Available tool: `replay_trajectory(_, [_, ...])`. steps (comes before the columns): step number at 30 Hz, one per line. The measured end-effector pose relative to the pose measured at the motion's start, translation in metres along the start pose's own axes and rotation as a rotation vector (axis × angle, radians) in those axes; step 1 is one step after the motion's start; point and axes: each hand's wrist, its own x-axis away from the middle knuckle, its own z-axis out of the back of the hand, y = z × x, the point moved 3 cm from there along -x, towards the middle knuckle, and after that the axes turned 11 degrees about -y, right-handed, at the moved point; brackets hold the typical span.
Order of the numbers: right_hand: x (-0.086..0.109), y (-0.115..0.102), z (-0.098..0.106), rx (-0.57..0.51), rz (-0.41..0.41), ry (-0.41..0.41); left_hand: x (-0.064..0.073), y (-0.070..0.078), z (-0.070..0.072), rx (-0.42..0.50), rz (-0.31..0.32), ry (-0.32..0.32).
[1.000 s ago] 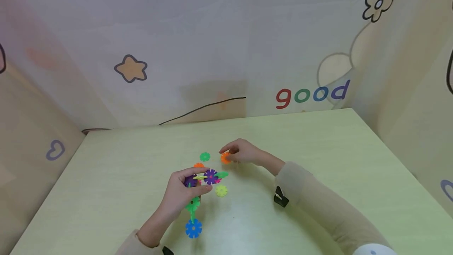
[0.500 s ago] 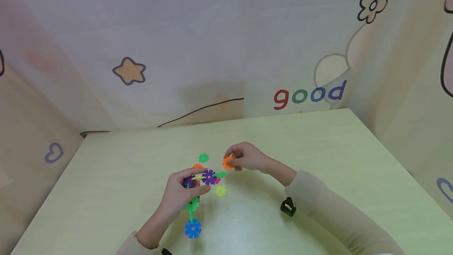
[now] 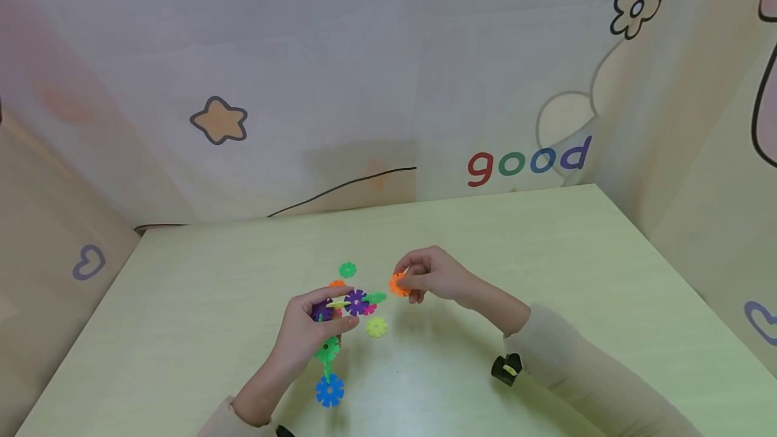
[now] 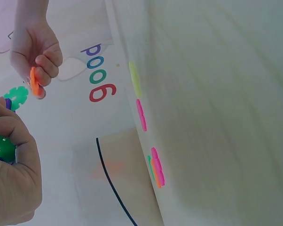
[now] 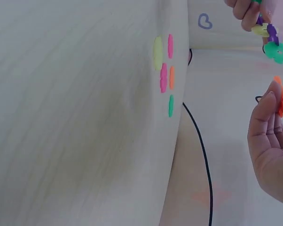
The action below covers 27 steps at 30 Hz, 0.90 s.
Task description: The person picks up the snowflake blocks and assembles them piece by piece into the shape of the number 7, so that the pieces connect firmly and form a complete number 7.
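Observation:
My left hand [image 3: 303, 326] grips a chain of joined snowflake discs above the table. In it are a purple disc [image 3: 355, 302], a green disc [image 3: 376, 297] at the right end, another green disc [image 3: 328, 348] and a blue disc [image 3: 330, 390] at the near end. Fingers hide part of the chain. Right of it, my right hand [image 3: 434, 274] pinches a single orange snowflake disc [image 3: 399, 284] between thumb and fingers. In the right wrist view the orange disc [image 5: 280, 96] stands on edge, apart from the chain's green disc [image 5: 279, 52].
Loose discs lie flat on the table [image 3: 200, 315]: a green one [image 3: 348, 269], a yellow one [image 3: 376, 327], an orange one [image 3: 337, 284] and pink ones, partly hidden behind the left hand and chain. A patterned cloth wall [image 3: 340, 86] rises behind the table.
My right hand has lifted the orange disc off the table and drawn it slightly right and nearer to me. The left hand and chain have stayed nearly still.

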Motion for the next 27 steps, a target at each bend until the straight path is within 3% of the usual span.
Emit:
replay_trajectory(18, [0.015, -0.007, -0.015, -0.119, 0.042, -0.013, -0.001, 0.002, -0.003, 0.000, -0.010, 0.006])
replay_trajectory(27, [0.015, -0.006, -0.022, -0.122, 0.029, 0.051, 0.000, 0.002, -0.004, -0.021, 0.006, -0.008])
